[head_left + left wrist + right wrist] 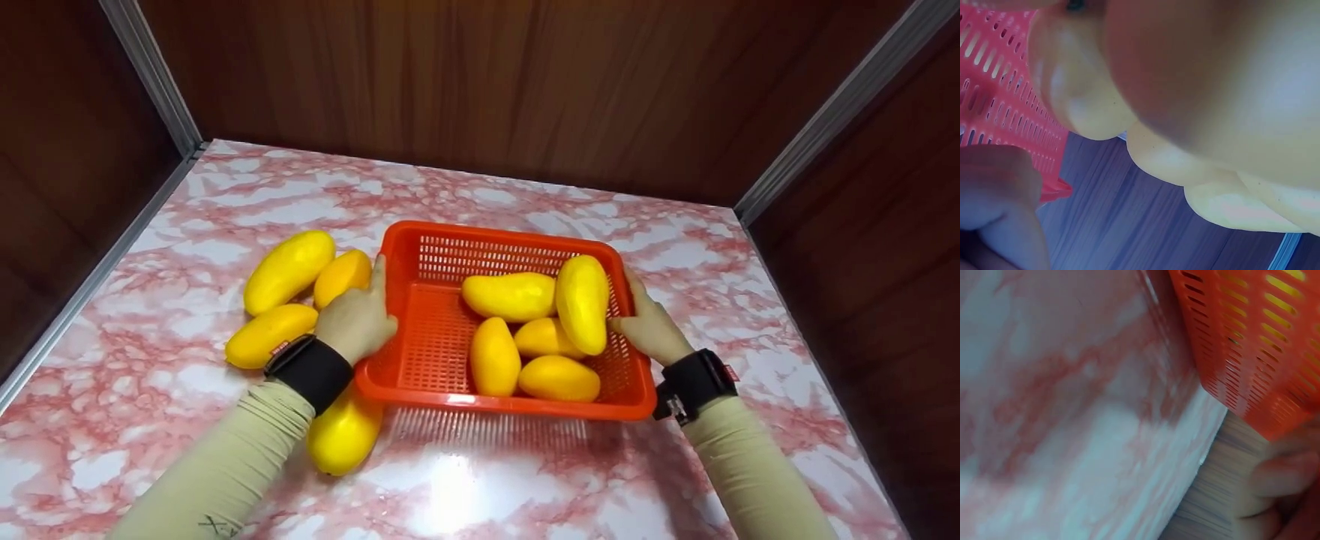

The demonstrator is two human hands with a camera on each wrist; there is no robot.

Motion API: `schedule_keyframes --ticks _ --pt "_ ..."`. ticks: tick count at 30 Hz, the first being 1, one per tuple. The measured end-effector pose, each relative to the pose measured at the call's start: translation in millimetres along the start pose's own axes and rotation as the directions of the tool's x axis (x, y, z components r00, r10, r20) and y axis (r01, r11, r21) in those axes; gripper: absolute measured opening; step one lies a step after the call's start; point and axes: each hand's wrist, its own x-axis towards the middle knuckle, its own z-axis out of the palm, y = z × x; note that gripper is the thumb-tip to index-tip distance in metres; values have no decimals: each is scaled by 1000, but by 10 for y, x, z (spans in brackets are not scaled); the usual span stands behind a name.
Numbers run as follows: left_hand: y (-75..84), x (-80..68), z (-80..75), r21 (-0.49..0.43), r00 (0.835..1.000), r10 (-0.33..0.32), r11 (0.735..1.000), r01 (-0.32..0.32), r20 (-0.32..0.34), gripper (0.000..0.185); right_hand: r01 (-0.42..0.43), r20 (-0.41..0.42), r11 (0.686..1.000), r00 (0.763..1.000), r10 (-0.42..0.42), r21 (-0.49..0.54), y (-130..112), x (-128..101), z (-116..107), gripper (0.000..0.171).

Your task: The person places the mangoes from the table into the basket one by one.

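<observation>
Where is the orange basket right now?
In the head view the orange basket sits mid-table, gripped by the left hand and right hand, with loose mangoes to its left.

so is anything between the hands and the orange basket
Nothing visible. The left hand grips the left rim of the orange basket, and the right hand grips its right rim. The loose mangoes lie on the table outside the left hand, not between hand and rim.

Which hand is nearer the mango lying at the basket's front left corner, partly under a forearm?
Left. The left hand grips the basket rim just above that mango; the right hand holds the opposite rim, across the basket.
</observation>
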Motion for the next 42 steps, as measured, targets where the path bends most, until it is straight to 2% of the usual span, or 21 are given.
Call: schedule_keyframes --ticks 5,12,18,23,29,31,33,37,42 --pt "-21 -19 10 19 999 7 1000 -6 -34 87 -15 -40 999 999 17 45 17 16 47 94" --pt "-47 -63 3 57 992 48 997 -41 -117 77 -43 -55 997 997 46 62 18 16 59 94" --pt "-68 -137 -27 96 973 116 991 -98 -199 64 -59 -53 994 997 64 93 34 -2 55 95" --pt "-130 -259 -104 94 964 129 990 -109 -235 58 -52 -52 995 997 57 89 28 -9 65 94" --pt "-223 -414 -198 113 935 180 982 -152 -305 42 -38 -70 998 997 42 59 31 -1 50 95" --pt "-240 -458 -211 122 933 194 979 -164 -302 36 -39 -71 997 997 44 61 29 -4 41 95" --pt "-250 -498 -213 123 939 201 977 -173 -278 30 -43 -71 997 996 48 70 27 -7 33 95" --pt "-265 -577 -200 116 957 207 976 -187 -201 19 -56 -73 995 995 62 88 21 -11 29 95" --pt "-317 -663 -133 134 964 238 966 -222 -116 15 -42 -91 996 995 49 72 11 3 39 96"
